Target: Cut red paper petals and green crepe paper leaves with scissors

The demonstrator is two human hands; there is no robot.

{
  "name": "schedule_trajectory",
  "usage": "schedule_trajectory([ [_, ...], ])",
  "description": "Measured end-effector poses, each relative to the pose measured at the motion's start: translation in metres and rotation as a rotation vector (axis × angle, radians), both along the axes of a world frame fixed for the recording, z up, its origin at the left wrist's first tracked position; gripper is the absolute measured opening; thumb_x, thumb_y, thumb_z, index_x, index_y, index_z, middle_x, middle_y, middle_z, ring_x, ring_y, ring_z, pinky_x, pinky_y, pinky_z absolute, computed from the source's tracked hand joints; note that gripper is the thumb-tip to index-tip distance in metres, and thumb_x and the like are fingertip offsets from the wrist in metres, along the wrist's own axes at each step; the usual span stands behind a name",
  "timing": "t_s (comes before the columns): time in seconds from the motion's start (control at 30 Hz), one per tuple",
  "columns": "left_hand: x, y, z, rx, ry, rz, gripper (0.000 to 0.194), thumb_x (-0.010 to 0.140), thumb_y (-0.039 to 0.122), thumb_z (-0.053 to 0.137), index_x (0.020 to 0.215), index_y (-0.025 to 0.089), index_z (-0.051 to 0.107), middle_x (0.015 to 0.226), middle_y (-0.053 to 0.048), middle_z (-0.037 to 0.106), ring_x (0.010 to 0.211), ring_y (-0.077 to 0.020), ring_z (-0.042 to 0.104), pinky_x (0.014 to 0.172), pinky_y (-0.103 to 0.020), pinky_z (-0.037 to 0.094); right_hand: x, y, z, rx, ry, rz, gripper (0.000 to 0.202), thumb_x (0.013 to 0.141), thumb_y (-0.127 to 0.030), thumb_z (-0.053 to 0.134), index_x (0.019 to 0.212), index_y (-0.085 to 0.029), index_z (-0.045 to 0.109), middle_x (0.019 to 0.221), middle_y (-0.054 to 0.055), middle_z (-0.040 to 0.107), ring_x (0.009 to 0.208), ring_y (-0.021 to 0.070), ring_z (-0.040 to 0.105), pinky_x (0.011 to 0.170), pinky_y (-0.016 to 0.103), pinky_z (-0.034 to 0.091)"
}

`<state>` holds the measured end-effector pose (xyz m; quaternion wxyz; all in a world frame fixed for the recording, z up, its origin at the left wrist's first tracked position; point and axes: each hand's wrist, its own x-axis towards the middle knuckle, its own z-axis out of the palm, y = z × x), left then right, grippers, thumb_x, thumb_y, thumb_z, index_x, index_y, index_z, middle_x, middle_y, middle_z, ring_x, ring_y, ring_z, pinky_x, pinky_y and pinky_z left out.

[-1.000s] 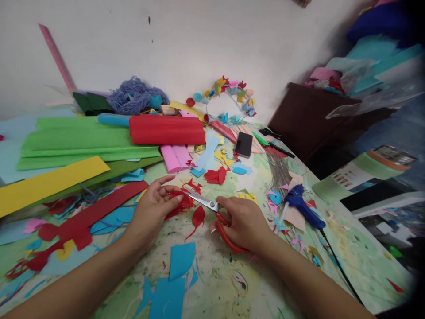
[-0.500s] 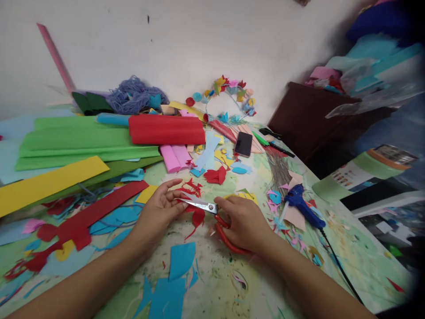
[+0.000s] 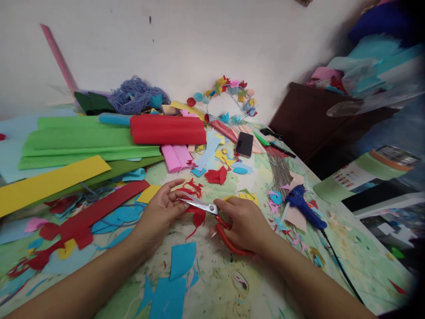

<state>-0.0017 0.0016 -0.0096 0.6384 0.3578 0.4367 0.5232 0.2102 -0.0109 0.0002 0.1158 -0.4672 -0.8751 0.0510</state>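
My right hand (image 3: 245, 221) is closed round the orange handles of a pair of scissors (image 3: 201, 204). The silver blades point left and reach the fingertips of my left hand (image 3: 163, 206). Between its thumb and fingers my left hand pinches a small piece of red paper, mostly hidden by the fingers and the blades. Just beyond the blades lie thin red paper scraps (image 3: 195, 188). A red scrap with a curled tail (image 3: 198, 219) shows right below the scissors. Nearer to me are blue paper pieces (image 3: 182, 260).
Rolls of red crepe paper (image 3: 169, 129) and green crepe paper (image 3: 76, 139) lie at the back left. Behind the hands are a phone (image 3: 245, 144) and a flower wreath (image 3: 232, 91). A blue glue gun (image 3: 303, 206) with a cord and a green tumbler (image 3: 361, 173) stand right.
The whole view has shifted very slightly to the right. Both hands, the scissors and the red paper keep nearly the same position.
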Motion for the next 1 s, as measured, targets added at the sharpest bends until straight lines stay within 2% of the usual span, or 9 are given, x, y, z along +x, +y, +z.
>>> schedule_trajectory([
  [0.5, -0.0017, 0.0034, 0.0017, 0.021, 0.039, 0.026, 0.064, 0.061, 0.014, 0.075, 0.119, 0.021, 0.049, 0.077, 0.004, 0.065, 0.067, -0.0105, 0.064, 0.058, -0.017, 0.05, 0.001, -0.0002, -0.0023, 0.011, 0.03, 0.005, 0.033, 0.08, -0.036, 0.058, 0.109, -0.021, 0.06, 0.077, 0.003, 0.062, 0.065, 0.0153, 0.054, 0.06, 0.025, 0.031],
  [0.7, -0.0031, 0.006, 0.0011, 0.043, 0.063, 0.014, 0.065, 0.063, 0.016, 0.075, 0.121, 0.02, 0.047, 0.079, 0.002, 0.066, 0.069, -0.011, 0.065, 0.061, -0.018, 0.05, 0.0018, 0.0005, -0.0022, 0.014, 0.026, 0.018, 0.034, 0.081, -0.042, 0.057, 0.108, -0.021, 0.06, 0.077, 0.003, 0.063, 0.065, 0.0155, 0.054, 0.059, 0.026, 0.03],
  [1.0, -0.0044, 0.0057, 0.0005, 0.041, 0.084, 0.035, 0.068, 0.06, 0.017, 0.076, 0.121, 0.02, 0.048, 0.077, 0.003, 0.066, 0.068, -0.0117, 0.064, 0.061, -0.02, 0.05, 0.0018, 0.0014, -0.0026, 0.04, 0.004, 0.023, 0.027, 0.081, -0.039, 0.057, 0.101, -0.022, 0.061, 0.072, 0.001, 0.06, 0.063, 0.0139, 0.051, 0.057, 0.025, 0.026],
])
